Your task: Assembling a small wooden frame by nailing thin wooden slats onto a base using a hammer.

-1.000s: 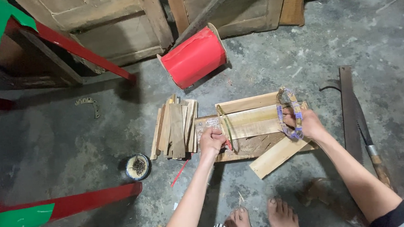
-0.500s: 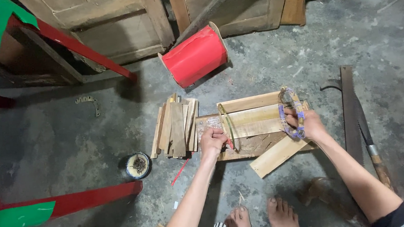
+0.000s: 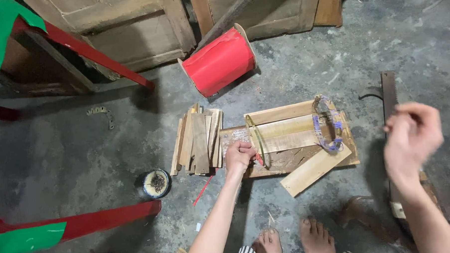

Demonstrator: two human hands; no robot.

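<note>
While the left hand (image 3: 239, 156) pins a thin bent bamboo strip (image 3: 258, 140) to the flat wooden boards (image 3: 290, 131) on the floor, fingers closed on it, the right hand (image 3: 412, 135) hangs blurred, loosely curled, empty; likely shaping step; next wants a steady hold

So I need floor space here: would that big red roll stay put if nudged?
Probably not. The red roll lies on its side on the concrete floor, so a sideways push would likely set it rolling. Its flat end discs might steer it in a curve. It looks bulky, perhaps fairly heavy.
</note>
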